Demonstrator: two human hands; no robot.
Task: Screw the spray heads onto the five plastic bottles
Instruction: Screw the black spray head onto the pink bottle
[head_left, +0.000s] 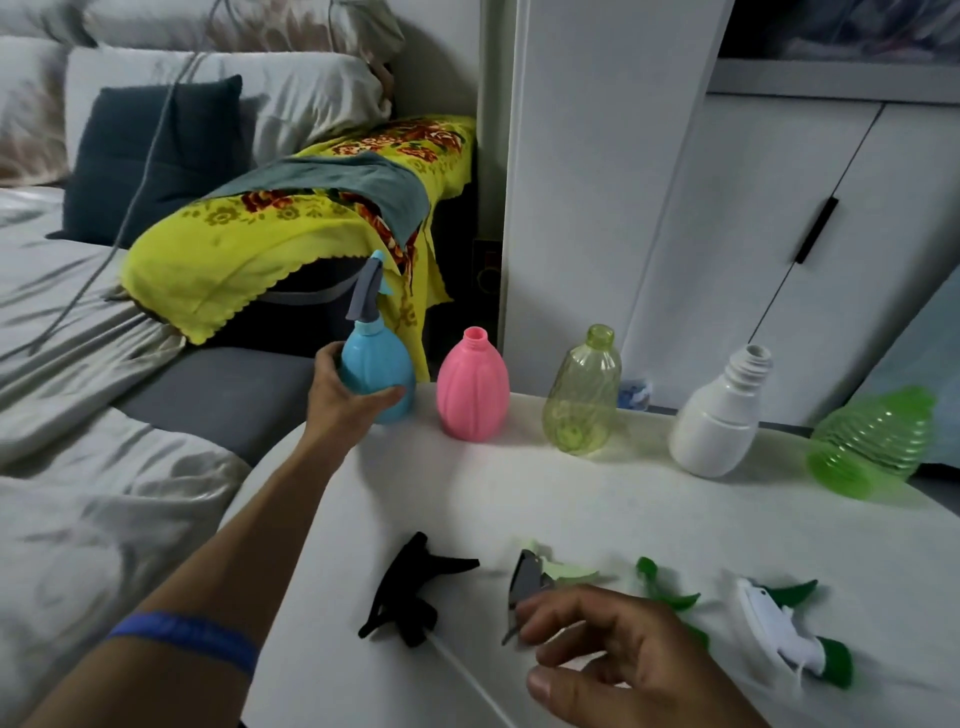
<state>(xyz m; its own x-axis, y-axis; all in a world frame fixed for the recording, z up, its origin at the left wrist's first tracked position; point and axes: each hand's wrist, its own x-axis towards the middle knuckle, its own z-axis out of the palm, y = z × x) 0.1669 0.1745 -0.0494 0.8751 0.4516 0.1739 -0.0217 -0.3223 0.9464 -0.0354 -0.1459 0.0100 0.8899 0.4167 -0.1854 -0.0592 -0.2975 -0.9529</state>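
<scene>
On the white table (597, 519) beside the bed, my left hand (343, 395) wraps the blue bottle (376, 371) with its spray head (368, 291) on, while my right hand (618, 654), fingers loosely spread, hovers over the grey spray head (527, 577).

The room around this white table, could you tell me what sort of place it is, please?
Most likely a bedroom at home: a bed with rumpled grey sheets and pillows sits beside the table, with white cupboard doors behind.
</scene>
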